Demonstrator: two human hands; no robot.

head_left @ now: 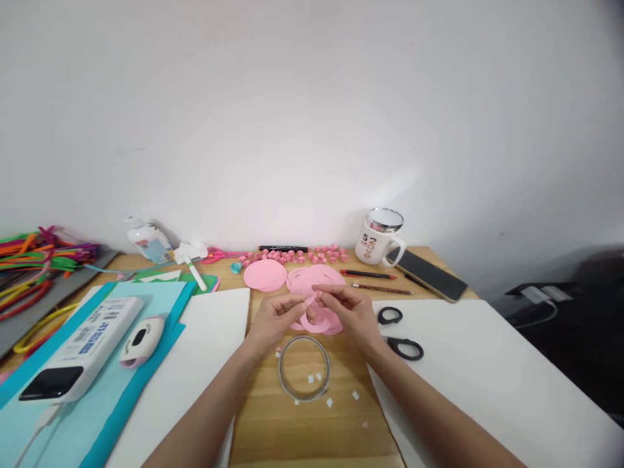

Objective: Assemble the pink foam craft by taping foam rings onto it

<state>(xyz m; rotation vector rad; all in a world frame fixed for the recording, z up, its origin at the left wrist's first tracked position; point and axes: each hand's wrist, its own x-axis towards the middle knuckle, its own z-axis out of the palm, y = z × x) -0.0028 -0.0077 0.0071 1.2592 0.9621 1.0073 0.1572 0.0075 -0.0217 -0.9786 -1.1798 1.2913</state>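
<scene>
Between my two hands, above the wooden table, is a curling strip of pink paper [319,323]. My left hand [279,316] pinches it from the left and my right hand [351,314] from the right, with the fingertips almost meeting. Behind and below them lie pink paper circles [316,275], partly hidden by the hands, and another pile of pink circles [264,275] is to the left. Several small rolled pink paper roses [292,257] line the back. A roll of tape [281,372] rests flat nearer me, with small white squares [329,402] around it.
Black-handled scissors [408,349] lie right of my hands on a white sheet [468,370]. A mug [373,244], phone [431,276] and pencils [383,288] are behind. Leftward are a power bank [92,341], bottle [149,240], pink scissors [221,255] and pipe cleaners [46,257].
</scene>
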